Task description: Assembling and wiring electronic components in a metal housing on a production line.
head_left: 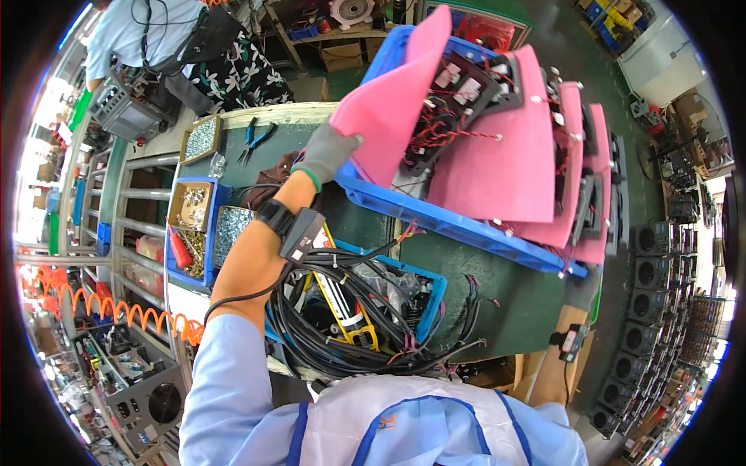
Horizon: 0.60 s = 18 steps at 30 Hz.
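Observation:
My left hand (326, 154), in a grey glove, is closed on the lower left edge of a pink foam sheet (385, 116), beside the crate's left end. The sheet stands tilted up over a blue plastic crate (451, 224). More pink sheets (497, 167) lie in the crate between layers of black parts with red and black wires (454, 101). At the crate's near right corner is my gloved right hand (581, 287), its fingers closed around the corner and partly hidden. The crate sits at a slant on the green-topped bench (458, 268).
Black cables (311, 342) lie coiled over a blue tray (439, 299) holding a yellow-framed tool with a white tube (338, 299). Screw boxes (200, 140) and blue-handled pliers (260, 140) lie at left. Another person (155, 35) works at far left. Black units (645, 303) stand stacked at right.

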Available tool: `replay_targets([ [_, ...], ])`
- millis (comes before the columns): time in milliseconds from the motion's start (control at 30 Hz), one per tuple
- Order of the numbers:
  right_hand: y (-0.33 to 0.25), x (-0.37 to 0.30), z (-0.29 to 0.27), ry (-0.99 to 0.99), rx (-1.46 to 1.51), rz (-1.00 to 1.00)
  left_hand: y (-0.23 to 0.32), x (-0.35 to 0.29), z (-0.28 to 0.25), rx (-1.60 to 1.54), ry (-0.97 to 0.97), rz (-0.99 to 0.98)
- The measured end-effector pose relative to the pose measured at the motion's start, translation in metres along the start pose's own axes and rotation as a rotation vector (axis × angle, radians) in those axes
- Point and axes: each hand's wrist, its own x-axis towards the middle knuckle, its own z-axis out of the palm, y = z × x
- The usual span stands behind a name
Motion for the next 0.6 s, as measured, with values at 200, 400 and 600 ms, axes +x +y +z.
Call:
replay_targets([
  [200,0.032,0.012,0.075,-0.042,-0.034,0.028,-0.037,-0.013,-0.039,-0.347,0.112,0.002],
  [400,0.058,0.020,0.131,-0.135,-0.123,-0.039,-0.081,-0.013,-0.068,-0.499,0.116,0.065],
  [600,0.051,-0.004,0.136,-0.092,-0.279,0.006,-0.079,-0.046,-0.102,-0.363,0.059,0.029],
])
